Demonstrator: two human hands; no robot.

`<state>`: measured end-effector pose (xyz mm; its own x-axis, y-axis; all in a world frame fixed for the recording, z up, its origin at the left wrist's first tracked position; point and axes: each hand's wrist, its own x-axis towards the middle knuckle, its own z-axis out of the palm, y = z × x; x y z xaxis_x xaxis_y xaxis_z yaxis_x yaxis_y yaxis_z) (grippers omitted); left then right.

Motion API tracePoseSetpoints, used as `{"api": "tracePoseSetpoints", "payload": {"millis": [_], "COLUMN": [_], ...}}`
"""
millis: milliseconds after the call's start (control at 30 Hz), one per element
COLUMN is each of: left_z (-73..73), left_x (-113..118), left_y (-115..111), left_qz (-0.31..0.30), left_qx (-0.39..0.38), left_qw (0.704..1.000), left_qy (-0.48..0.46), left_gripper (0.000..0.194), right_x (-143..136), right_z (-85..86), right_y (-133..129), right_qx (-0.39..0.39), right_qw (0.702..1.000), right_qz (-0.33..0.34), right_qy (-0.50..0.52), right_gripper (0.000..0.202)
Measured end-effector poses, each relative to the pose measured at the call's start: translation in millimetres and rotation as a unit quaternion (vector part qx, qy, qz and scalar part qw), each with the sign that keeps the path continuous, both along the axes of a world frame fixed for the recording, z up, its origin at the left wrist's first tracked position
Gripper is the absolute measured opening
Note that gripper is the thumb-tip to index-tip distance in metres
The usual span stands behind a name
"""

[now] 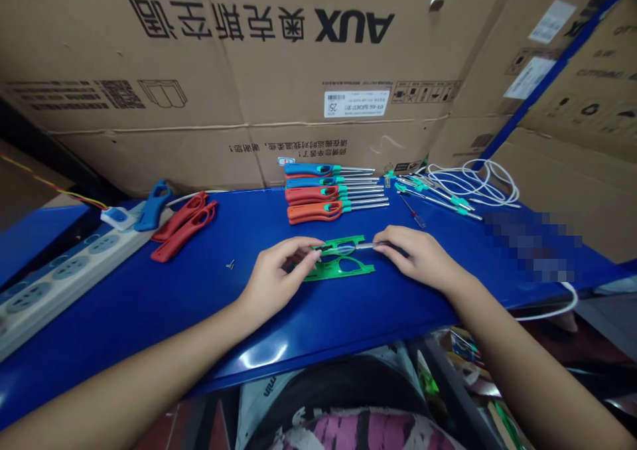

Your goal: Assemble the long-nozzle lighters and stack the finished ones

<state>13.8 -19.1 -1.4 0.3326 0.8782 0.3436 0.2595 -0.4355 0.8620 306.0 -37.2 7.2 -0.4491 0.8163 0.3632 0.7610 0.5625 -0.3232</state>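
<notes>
Mid-frame on the blue tabletop point(318, 310), green lighter-handle halves point(328, 271) lie under both hands.
Right hand point(421, 254) pinches a slim metal tube point(365, 245); left hand point(279, 274) curls over the halves, grip unclear. They look light, stiff, slick: best held by edges. Lower right, an apparent bin point(455, 380) holds jumbled pieces.

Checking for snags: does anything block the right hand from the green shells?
Nothing visible blocks the right hand: only the slim metal piece it holds lies between it and the farther green shell.

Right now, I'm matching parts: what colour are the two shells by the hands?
Both shells are green; head view.
</notes>
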Motion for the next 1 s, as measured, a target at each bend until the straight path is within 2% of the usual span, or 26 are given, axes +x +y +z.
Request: {"api": "tracePoseSetpoints", "payload": {"millis": [133,267,433,567,800,1000], "left_z": [1.3,-2.7,-6.0,-6.9,-6.3,-5.2], "left_x": [-1.9,-2.7,-3.3,-2.9,-2.3,-3.0], "left_y": [3.0,7.8,9.6,8.8,9.3,8.4], "left_qz": [0.016,-0.010,-0.069,-0.099,-0.088,-0.103], "left_qx": [-0.006,0.012,0.062,0.119,0.145,0.146], "left_qw": [1.000,0.999,0.989,0.979,0.973,0.970], "left_qy": [0.006,0.040,0.114,0.135,0.159,0.166], "left_gripper": [0.018,0.016,0.015,0.016,0.015,0.015], "right_x": [-1.1,3.0,12.1,13.1,10.5,9.2], "right_z": [-1.8,-7.5,-13.8,-16.6,-18.3,-18.1], "right_y": [-10.2,-19.6,-23.0,-22.4,-22.9,-23.1], "right_qx": [-0.035,-0.060,-0.024,-0.013,-0.006,0.006], "right_qw": [0.998,0.995,0.997,0.999,0.999,1.000], "right_qz": [0.040,0.041,0.028,0.017,0.009,0.012], "right_qy": [0.031,0.073,0.065,0.045,0.033,0.015], "right_gripper": [0.016,0.014,0.016,0.019,0.018,0.018]}}
